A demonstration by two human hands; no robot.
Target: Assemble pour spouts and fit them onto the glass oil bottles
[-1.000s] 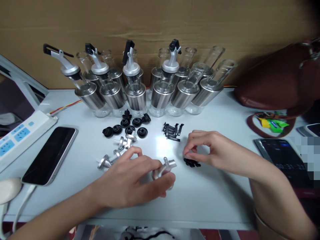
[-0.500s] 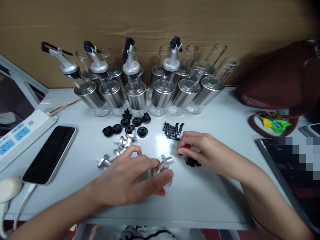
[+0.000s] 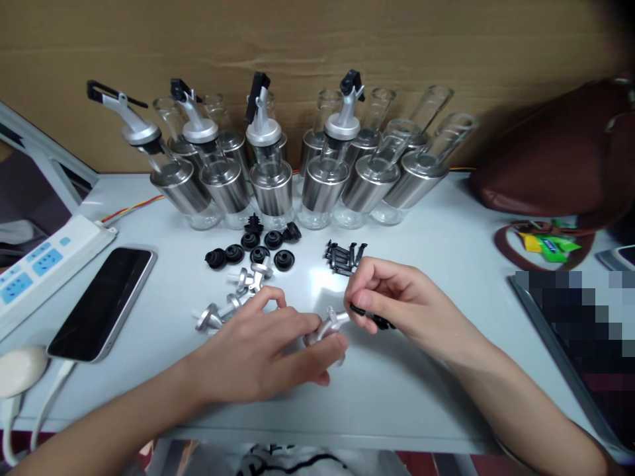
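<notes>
My left hand (image 3: 268, 350) is closed around a silver pourer spout (image 3: 333, 322), held just above the table with its tip to the right. At that tip, my right hand (image 3: 391, 297) pinches a small black plastic part (image 3: 357, 309), mostly hidden by the fingers. Beneath the right hand lies a small pile of black pieces (image 3: 383, 322). Just beyond it are several thin black levers (image 3: 340, 256). More silver pourer spouts (image 3: 208, 317) lie beyond my left hand, and several black rubber stoppers (image 3: 249, 240) sit farther back.
Glass-and-steel oil bottles (image 3: 272, 188) stand in rows at the back, some topped with pourers. A phone (image 3: 102, 304) and a power strip (image 3: 44, 264) lie at the left. On the right are a brown bag (image 3: 526, 158), green and yellow packets (image 3: 548, 246) and a dark device (image 3: 526, 297).
My right hand has moved from beside the black levers toward the spout, bringing the small black part to its tip. The left hand has kept its hold on the spout.
</notes>
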